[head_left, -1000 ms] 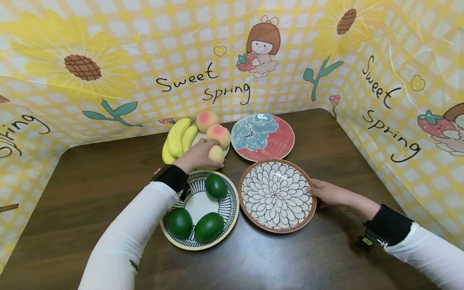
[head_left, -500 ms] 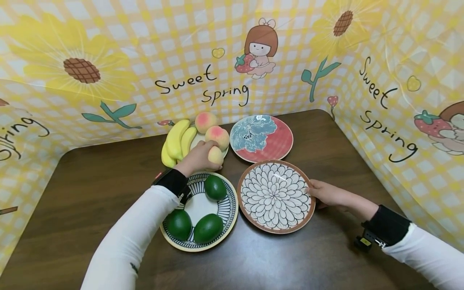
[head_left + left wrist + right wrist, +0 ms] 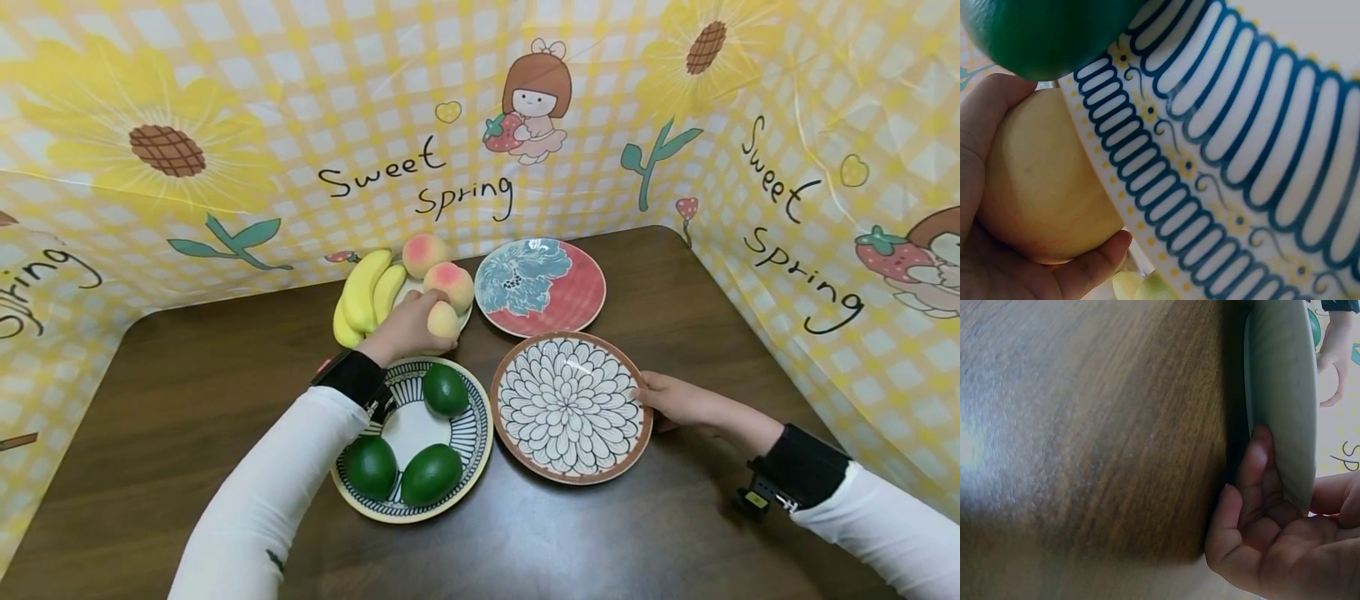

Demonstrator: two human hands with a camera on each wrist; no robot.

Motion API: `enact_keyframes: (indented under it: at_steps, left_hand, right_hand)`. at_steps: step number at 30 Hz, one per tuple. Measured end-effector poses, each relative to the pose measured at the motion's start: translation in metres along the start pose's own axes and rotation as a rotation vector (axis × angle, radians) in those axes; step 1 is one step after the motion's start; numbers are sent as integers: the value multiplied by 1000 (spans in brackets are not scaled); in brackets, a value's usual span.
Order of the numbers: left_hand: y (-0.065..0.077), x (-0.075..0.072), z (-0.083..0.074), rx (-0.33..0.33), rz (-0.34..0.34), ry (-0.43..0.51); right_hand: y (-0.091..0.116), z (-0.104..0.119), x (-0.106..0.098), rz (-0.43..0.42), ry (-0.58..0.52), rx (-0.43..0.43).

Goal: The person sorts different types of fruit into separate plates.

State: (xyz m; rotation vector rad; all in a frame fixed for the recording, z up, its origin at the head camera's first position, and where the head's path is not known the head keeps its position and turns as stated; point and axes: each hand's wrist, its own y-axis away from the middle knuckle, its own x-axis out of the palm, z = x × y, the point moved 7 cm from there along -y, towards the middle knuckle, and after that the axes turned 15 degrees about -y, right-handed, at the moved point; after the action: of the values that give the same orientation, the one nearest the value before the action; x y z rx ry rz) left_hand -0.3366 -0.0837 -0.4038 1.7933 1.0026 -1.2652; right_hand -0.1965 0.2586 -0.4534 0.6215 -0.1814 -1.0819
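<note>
At the near edge of a small, pale plate (image 3: 407,289) crowded with fruit, the left hand (image 3: 408,327) has its grip curled round a round, pale-yellow peach (image 3: 442,320). Its smooth, curved skin could slip or turn if the hold loosens. Just behind, a pink-blushed yellow peach (image 3: 448,286) sits close enough to roll if nudged, perhaps against a second blushed peach (image 3: 425,254). Beside the hand, a cluster of yellow bananas (image 3: 362,292) leaves little room to the left.

Under the left wrist's black band (image 3: 351,377) lies a round white plate with a dark-striped border (image 3: 416,429). A low forearm could knock its glossy, dark-green far avocado (image 3: 445,390); two nearer ones, a green left avocado (image 3: 370,467) and a green right avocado (image 3: 432,474), lie farther from the hand.

Across the worktop (image 3: 187,375), the right hand (image 3: 675,400) grips a brown-rimmed white plate with petal drawings (image 3: 570,408), fingers beneath it. Lifting one side too far could tilt it, and pushing could grind its rim on the striped plate or on the red-and-blue flowered plate (image 3: 577,287) behind. Yellow checked cloth (image 3: 375,83) walls off the back.
</note>
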Motion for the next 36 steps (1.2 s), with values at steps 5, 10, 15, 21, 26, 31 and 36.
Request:
enact_keyframes:
  at_steps: [5,10,15,21,26,31,36]
  left_hand:
    - [2,-5,-1,0,0,0]
    - [2,-9,-6,-1,4,10]
    - [2,-16,-18,14,-24,24]
    - [0,-26,-40,68,-60,47]
    - [-4,-30,-59,105,-53,42]
    - [-7,-31,-82,150,-53,0]
    - [-8,-32,-105,184,-36,-10]
  right_hand:
    - [0,0,0,2,6,-8]
    - [-1,-1,0,6,2,-15]
    - [-1,-2,1,17,-5,-12]
    - [-1,-1,1,5,4,-3]
    - [0,1,1,-3,6,1]
    - [0,0,1,1,0,-3]
    - [0,-1,0,4,-4,0]
